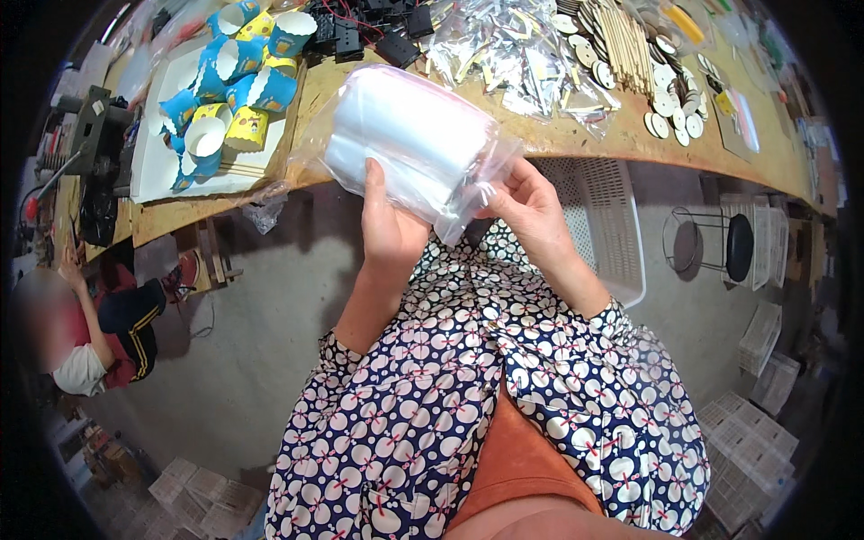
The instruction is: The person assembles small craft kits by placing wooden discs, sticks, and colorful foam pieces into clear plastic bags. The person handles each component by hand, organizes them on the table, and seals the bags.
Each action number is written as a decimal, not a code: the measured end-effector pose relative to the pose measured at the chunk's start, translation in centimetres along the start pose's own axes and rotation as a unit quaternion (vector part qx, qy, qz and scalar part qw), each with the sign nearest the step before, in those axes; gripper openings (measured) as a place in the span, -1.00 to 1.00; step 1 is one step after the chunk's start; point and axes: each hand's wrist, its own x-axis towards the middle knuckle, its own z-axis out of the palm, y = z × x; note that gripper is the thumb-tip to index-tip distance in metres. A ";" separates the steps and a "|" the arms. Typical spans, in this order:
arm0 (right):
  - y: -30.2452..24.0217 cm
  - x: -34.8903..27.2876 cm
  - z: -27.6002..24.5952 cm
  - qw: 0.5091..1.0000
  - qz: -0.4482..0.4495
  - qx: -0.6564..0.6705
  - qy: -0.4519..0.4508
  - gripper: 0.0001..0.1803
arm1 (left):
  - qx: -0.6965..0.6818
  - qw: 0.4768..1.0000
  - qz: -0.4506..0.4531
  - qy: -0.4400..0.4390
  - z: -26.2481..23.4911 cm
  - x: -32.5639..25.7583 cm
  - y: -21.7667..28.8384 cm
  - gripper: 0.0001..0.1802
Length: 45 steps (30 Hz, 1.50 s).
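A clear plastic bag holding a thick stack of whitish plastic, perhaps smaller bags, is held up before me at the table's front edge. My left hand supports it from below, its thumb pressed on the near face. At the bag's right end, the fingers and thumb of my right hand pinch the gathered plastic. Beyond the bag lies a heap of small clear packets with silvery and yellowish pieces inside.
Blue and yellow paper cups fill a white tray at left. Black plastic cases, wooden sticks and round wooden discs lie farther back. A white basket stands below the table, stools at right. Another person sits at left.
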 end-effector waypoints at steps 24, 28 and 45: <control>3.1 1.7 -1.9 0.999 0.024 0.026 -0.007 -0.64 | 0.028 0.996 0.057 -0.070 -0.3 1.0 2.9 -0.52; 3.5 1.4 -2.5 0.999 0.037 0.002 -0.035 -0.63 | 0.175 0.981 0.071 0.042 -1.1 1.9 3.0 -0.55; 2.2 -1.0 -0.8 0.993 0.086 0.065 -0.044 -0.48 | 0.113 0.952 0.263 0.107 1.8 3.7 18.9 -0.70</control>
